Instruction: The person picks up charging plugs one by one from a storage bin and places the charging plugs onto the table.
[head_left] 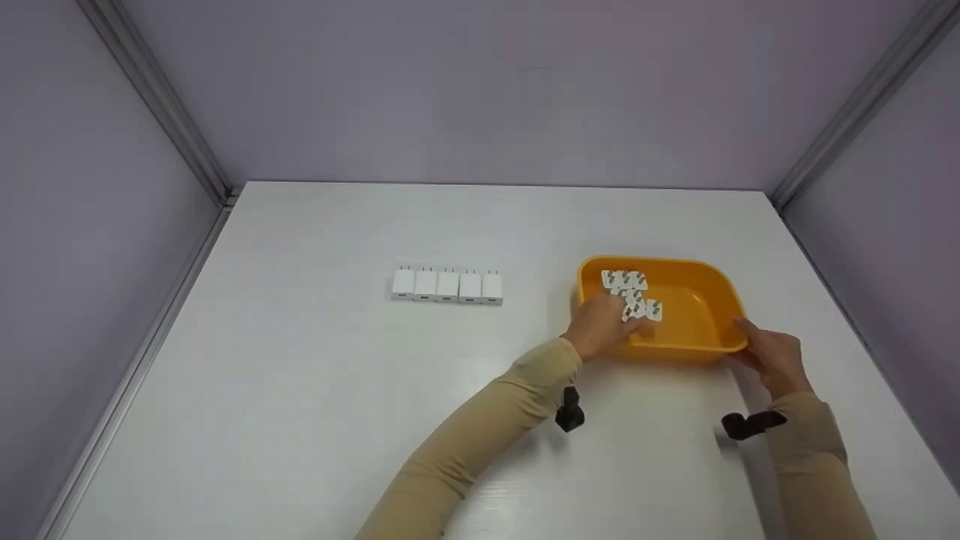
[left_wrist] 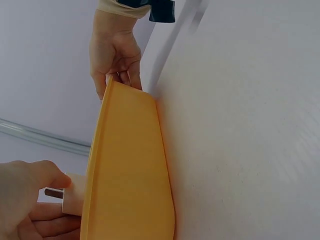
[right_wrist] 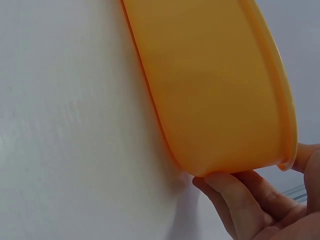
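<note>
My left hand [head_left: 598,327] reaches over the near left rim of the yellow plastic basin [head_left: 686,319]. Between its thumb and fingers it pinches a white charger plug [left_wrist: 75,194], whose metal prongs show in the left wrist view. Several more white charger plugs [head_left: 625,280] stand prongs-up inside the basin's left part, partly hidden by that hand. At the basin's right end, my right hand [head_left: 778,360] grips the near corner. In the right wrist view, its fingers [right_wrist: 240,200] press the outer wall from below the rim, with the thumb over the rim.
Left of the basin, several white charger plugs [head_left: 448,286] lie side by side in a straight row on the white table [head_left: 300,390], prongs toward the back. Pale walls enclose the table at the back and both sides. A black device [head_left: 570,411] sits at the left wrist.
</note>
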